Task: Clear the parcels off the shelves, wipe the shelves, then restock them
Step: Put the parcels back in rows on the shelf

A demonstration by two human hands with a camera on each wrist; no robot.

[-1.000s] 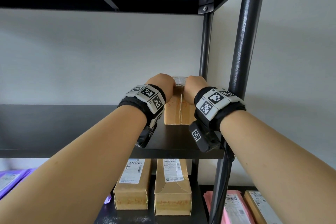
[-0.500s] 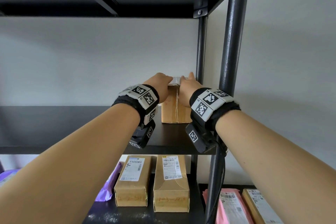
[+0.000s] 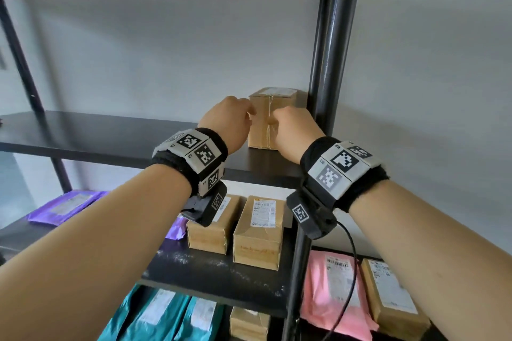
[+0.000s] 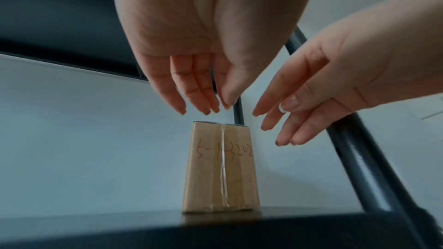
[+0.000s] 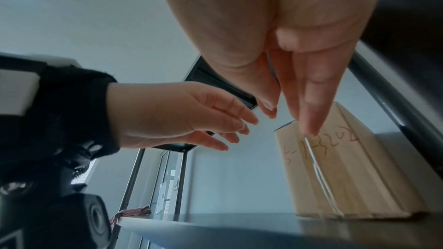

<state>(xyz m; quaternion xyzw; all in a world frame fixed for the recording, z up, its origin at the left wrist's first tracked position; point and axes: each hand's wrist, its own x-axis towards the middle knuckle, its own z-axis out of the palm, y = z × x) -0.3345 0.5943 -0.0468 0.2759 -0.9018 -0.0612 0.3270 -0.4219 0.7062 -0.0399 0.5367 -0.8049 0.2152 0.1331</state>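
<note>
Parcel (image 3: 273,119) upright on shelf (image 3: 110,133), hands apart

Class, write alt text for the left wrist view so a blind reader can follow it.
Two open hands, left and right, hover apart from an upright cardboard parcel standing on a dark shelf. Red handwriting crosses the parcel's taped front; a black shelf post rises at right.

A box (image 3: 273,119) stands at frame centre on the shelf (image 3: 110,135), beside the post (image 3: 329,63); two boxes (image 3: 243,230) sit below it.
</note>
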